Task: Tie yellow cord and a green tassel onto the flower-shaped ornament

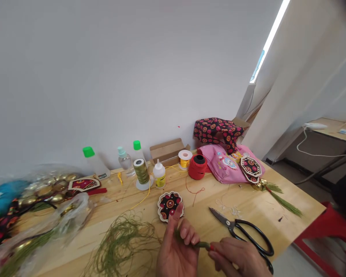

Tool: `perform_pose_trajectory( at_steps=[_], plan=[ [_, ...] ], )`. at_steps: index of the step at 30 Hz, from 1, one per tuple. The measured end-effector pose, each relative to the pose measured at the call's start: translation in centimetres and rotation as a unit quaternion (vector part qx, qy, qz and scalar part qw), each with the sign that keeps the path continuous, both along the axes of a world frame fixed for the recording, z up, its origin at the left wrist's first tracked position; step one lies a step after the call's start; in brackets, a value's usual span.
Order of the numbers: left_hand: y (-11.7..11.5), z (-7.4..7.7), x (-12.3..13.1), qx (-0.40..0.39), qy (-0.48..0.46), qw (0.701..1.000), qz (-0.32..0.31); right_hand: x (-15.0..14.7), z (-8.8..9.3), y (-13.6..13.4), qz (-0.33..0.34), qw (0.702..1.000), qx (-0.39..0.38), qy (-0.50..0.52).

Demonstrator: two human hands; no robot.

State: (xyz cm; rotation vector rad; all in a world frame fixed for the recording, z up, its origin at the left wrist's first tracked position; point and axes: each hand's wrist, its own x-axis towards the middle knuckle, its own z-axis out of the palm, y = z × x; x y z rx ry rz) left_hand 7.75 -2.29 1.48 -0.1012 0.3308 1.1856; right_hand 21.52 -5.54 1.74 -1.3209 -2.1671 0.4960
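My left hand (175, 248) is closed round a green thread tassel (202, 244), fingers curled in and thumb raised. My right hand (240, 257) pinches the tassel's end where a bit of red shows; the rest is hidden by my fingers. Just behind my left hand lies a scalloped patterned ornament (169, 204) with a pale rim. To the left spreads a tangled heap of loose green thread (119, 242). Black-handled scissors (233, 224) lie beside my right hand, blades pointing away to the left, partly covered by that hand.
Along the wall stand a green thread spool (141, 171), a white glue bottle (159, 176), a yellow thread spool (185, 161) and a red thread cone (197, 167). A pink bag (219, 163) and a finished tasselled ornament (250, 168) lie right. Plastic bags (72, 219) cover the left.
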Motion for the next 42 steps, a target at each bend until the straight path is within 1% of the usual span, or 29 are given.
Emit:
perform_pose_trajectory(
  at_steps=[2,4,5,6,8,10,11,13,15,17,18,20,24,28,32,34,36,38,39,41,42],
  plan=[
    [0.3,0.0,-1.4,0.007,-0.009,1.000,0.012,0.5,2.3,0.8,0.003,1.000,-0.016,-0.019],
    [0.8,0.1,-3.2,0.019,0.013,0.999,0.028,0.9,5.2,1.9,0.023,0.998,-0.036,-0.053],
    [1.1,0.4,-4.2,0.031,0.045,0.998,0.034,1.0,6.7,2.4,0.041,0.995,-0.038,-0.077],
    [1.5,0.7,-5.2,0.045,0.093,0.994,0.036,1.0,8.3,3.1,0.073,0.991,-0.040,-0.109],
    [2.2,1.8,-6.8,0.095,0.191,0.977,0.017,0.5,11.4,4.3,0.131,0.978,-0.019,-0.163],
    [2.9,3.5,-7.8,0.170,0.258,0.951,-0.020,-0.5,14.1,5.6,0.188,0.959,-0.026,-0.212],
    [3.1,4.4,-8.0,0.198,0.282,0.937,-0.049,-1.2,15.3,6.2,0.221,0.948,-0.029,-0.226],
    [3.5,6.2,-8.1,0.227,0.296,0.918,-0.138,-2.7,17.2,7.3,0.261,0.932,-0.036,-0.250],
    [3.8,7.5,-8.2,0.253,0.256,0.900,-0.246,-4.2,18.4,8.2,0.274,0.919,-0.042,-0.279],
    [3.8,8.2,-8.6,0.257,0.209,0.888,-0.319,-5.5,18.9,9.1,0.275,0.909,-0.041,-0.311],
    [3.8,8.3,-8.9,0.251,0.192,0.886,-0.340,-6.0,19.0,9.4,0.276,0.904,-0.039,-0.324],
    [3.8,8.2,-9.7,0.234,0.173,0.888,-0.356,-6.7,19.0,9.9,0.281,0.896,-0.039,-0.341],
    [3.7,7.8,-11.0,0.217,0.145,0.894,-0.365,-7.9,18.8,10.5,0.270,0.892,-0.049,-0.360],
    [3.3,7.9,-11.8,0.214,0.130,0.897,-0.364,-8.9,18.8,10.9,0.272,0.890,-0.065,-0.360],
    [2.7,8.1,-12.5,0.220,0.175,0.896,-0.345,-9.4,18.6,11.3,0.298,0.892,-0.080,-0.330],
    [2.3,8.0,-12.8,0.227,0.206,0.892,-0.333,-9.4,18.5,11.5,0.308,0.894,-0.090,-0.313],
    [1.9,7.4,-12.7,0.230,0.230,0.887,-0.327,-9.2,18.5,11.7,0.316,0.895,-0.107,-0.296],
    [1.2,6.2,-12.1,0.230,0.248,0.884,-0.324,-8.8,18.7,11.7,0.319,0.897,-0.121,-0.281],
    [0.7,5.5,-11.6,0.232,0.255,0.877,-0.333,-8.4,18.9,11.6,0.319,0.899,-0.122,-0.274],
    [-0.2,3.9,-10.2,0.236,0.295,0.864,-0.333,-7.6,19.1,11.2,0.311,0.906,-0.100,-0.268],
    [-0.7,3.3,-9.4,0.232,0.326,0.854,-0.334,-7.2,19.0,10.8,0.301,0.912,-0.075,-0.269]
  ],
)
